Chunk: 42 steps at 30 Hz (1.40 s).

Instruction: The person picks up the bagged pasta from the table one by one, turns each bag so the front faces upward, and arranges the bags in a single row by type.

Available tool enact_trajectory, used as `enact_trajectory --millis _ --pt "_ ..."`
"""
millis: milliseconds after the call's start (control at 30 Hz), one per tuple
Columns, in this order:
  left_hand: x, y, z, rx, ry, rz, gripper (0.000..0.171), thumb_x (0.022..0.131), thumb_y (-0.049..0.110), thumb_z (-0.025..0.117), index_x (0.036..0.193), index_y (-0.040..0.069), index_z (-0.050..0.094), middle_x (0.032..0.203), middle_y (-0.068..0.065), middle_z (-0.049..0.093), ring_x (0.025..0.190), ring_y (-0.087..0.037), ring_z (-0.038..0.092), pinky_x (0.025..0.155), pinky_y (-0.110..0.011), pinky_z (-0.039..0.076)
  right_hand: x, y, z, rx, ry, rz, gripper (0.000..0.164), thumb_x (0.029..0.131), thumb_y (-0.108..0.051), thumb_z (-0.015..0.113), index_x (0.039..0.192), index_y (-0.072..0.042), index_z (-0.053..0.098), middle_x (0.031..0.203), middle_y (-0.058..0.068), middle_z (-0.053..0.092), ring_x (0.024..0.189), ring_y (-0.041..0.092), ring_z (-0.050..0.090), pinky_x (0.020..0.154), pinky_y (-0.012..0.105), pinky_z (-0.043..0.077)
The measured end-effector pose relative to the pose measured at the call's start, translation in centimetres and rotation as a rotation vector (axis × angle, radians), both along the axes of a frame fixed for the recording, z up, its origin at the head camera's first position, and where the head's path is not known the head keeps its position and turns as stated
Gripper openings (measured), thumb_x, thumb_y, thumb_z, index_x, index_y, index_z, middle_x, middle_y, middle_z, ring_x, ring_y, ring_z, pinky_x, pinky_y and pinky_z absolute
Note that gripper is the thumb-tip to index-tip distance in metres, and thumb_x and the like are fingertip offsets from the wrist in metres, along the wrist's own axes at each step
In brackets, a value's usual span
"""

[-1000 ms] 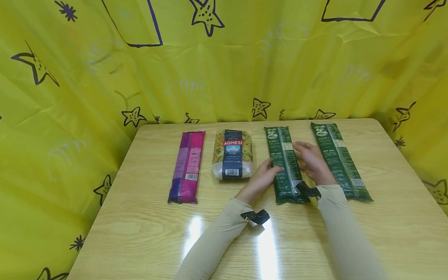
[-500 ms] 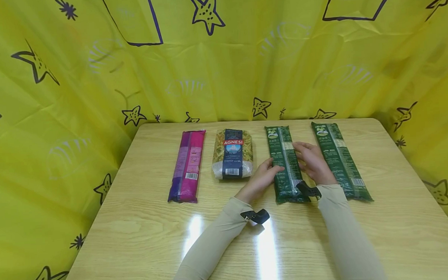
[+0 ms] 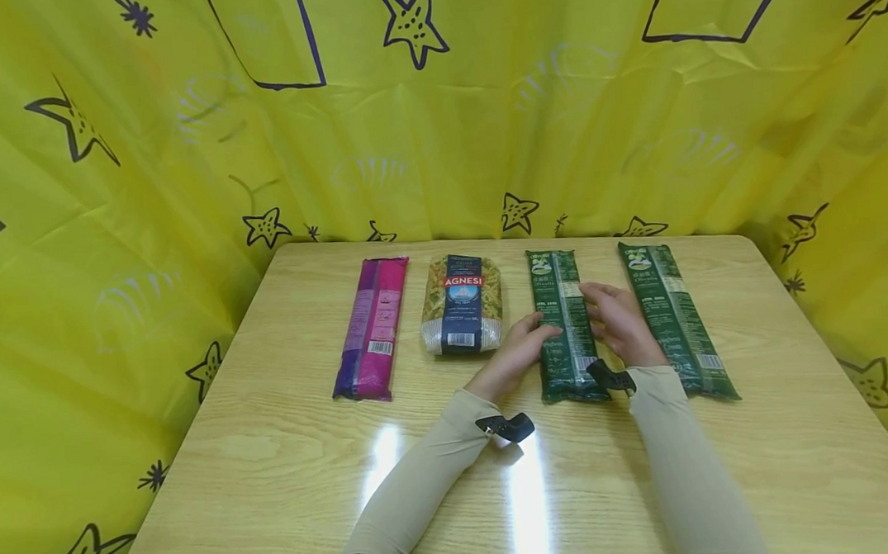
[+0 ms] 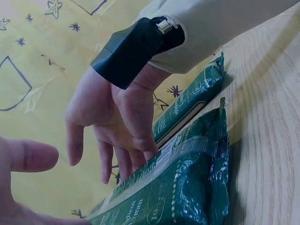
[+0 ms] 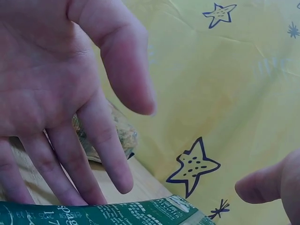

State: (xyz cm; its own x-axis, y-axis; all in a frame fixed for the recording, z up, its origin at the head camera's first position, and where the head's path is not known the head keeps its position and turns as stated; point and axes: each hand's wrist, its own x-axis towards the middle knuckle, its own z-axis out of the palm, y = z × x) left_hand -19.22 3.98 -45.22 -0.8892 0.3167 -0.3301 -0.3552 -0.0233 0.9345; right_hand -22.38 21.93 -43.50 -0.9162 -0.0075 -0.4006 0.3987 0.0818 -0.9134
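A green spaghetti packet point(image 3: 559, 363) lies flat on the table between my two hands. My left hand point(image 3: 517, 355) is at its left edge, fingertips touching the side and thumb above the wrapper. Against the right edge is my right hand point(image 3: 623, 323), its fingers loosely extended and not wrapped round the packet. In the left wrist view the right hand point(image 4: 119, 110) has its fingers pointing down beside the packet point(image 4: 164, 192). The right wrist view shows the left hand point(image 5: 51, 98) with spread fingers reaching down to the packet's point(image 5: 140, 213) edge.
A second green spaghetti packet point(image 3: 677, 320) lies slightly slanted right of the right hand. Left of the hands are an Agnesi pasta bag point(image 3: 462, 309) and a pink-purple packet point(image 3: 372, 330). A yellow patterned curtain point(image 3: 423, 146) hangs behind the wooden table point(image 3: 274, 483).
The near end of the green spaghetti packet between my hands has shifted very slightly left. Both hands stay in nearly the same place.
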Motion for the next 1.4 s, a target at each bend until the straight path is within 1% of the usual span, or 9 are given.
enact_trajectory --millis 133,233,300,433,767,933,1000,1200,1400 --pt "0.0 0.0 0.2 0.006 -0.003 0.001 0.071 0.100 0.026 0.061 0.159 -0.001 0.033 0.164 -0.019 0.038 0.144 -0.031 0.049 0.122 -0.047 0.041 0.0 -0.1 0.0 0.003 -0.015 0.021 0.075 0.109 -0.045 0.040 0.166 -0.006 0.011 0.176 0.011 0.003 0.160 0.033 0.013 0.105 0.032 0.041" --pt "0.0 -0.1 0.3 -0.003 0.010 0.004 0.070 0.100 0.029 0.061 0.159 0.001 0.035 0.164 -0.018 0.038 0.144 -0.031 0.049 0.121 -0.046 0.042 0.0 -0.2 0.0 -0.013 -0.026 0.032 0.077 0.109 -0.045 0.039 0.166 -0.005 0.006 0.175 0.011 -0.001 0.162 0.035 0.007 0.125 0.046 0.028" --pt "0.0 -0.1 0.4 -0.013 0.019 0.006 0.069 0.100 0.030 0.061 0.158 0.002 0.037 0.165 -0.018 0.038 0.146 -0.031 0.046 0.122 -0.047 0.041 0.0 -0.2 0.0 -0.024 -0.031 0.040 0.078 0.109 -0.045 0.040 0.166 -0.005 0.004 0.175 0.011 -0.002 0.162 0.035 0.004 0.131 0.051 0.019" --pt "0.1 -0.1 0.5 -0.029 0.032 0.010 0.068 0.100 0.032 0.062 0.158 0.004 0.039 0.164 -0.017 0.039 0.150 -0.033 0.041 0.125 -0.047 0.037 -0.1 -0.2 -0.1 -0.047 -0.030 0.060 0.078 0.110 -0.044 0.039 0.166 -0.004 0.001 0.175 0.010 -0.003 0.163 0.034 0.001 0.133 0.054 0.010" --pt "0.3 0.1 0.9 -0.063 0.073 0.036 0.062 0.099 0.032 0.063 0.153 0.008 0.048 0.162 -0.014 0.043 0.151 -0.032 0.040 0.127 -0.050 0.032 -0.2 0.0 -0.1 -0.185 -0.056 0.101 0.073 0.112 -0.039 0.034 0.165 -0.009 -0.005 0.174 0.016 -0.010 0.162 0.034 -0.004 0.133 0.053 0.004" --pt "0.3 0.1 1.0 -0.051 0.055 0.047 0.059 0.099 0.031 0.063 0.152 0.008 0.049 0.161 -0.013 0.045 0.149 -0.033 0.041 0.126 -0.051 0.033 -0.1 -0.1 -0.1 -0.253 -0.078 0.071 0.075 0.112 -0.036 0.036 0.165 -0.013 -0.011 0.173 0.013 -0.018 0.159 0.040 -0.015 0.132 0.057 -0.002" --pt "0.3 0.1 1.2 -0.042 0.047 0.048 0.059 0.099 0.030 0.063 0.152 0.008 0.049 0.160 -0.014 0.045 0.148 -0.033 0.042 0.125 -0.051 0.034 -0.1 -0.2 -0.1 -0.275 -0.081 0.058 0.076 0.112 -0.036 0.038 0.165 -0.015 -0.011 0.174 0.012 -0.018 0.159 0.041 -0.016 0.131 0.058 -0.001" --pt "0.4 -0.1 1.4 -0.045 0.055 0.058 0.058 0.099 0.030 0.062 0.151 0.007 0.051 0.159 -0.014 0.047 0.147 -0.035 0.044 0.125 -0.052 0.034 -0.1 -0.1 -0.1 -0.307 -0.074 0.057 0.073 0.111 -0.040 0.038 0.167 -0.015 -0.002 0.174 0.013 -0.015 0.161 0.041 -0.004 0.132 0.057 0.009" --pt "0.3 -0.3 1.6 -0.013 0.043 0.049 0.058 0.100 0.030 0.061 0.151 0.005 0.049 0.154 -0.016 0.050 0.142 -0.033 0.048 0.122 -0.050 0.039 -0.1 -0.1 0.0 -0.315 -0.081 0.065 0.073 0.111 -0.039 0.038 0.167 -0.016 -0.002 0.174 0.012 -0.018 0.160 0.043 -0.011 0.132 0.059 0.004"
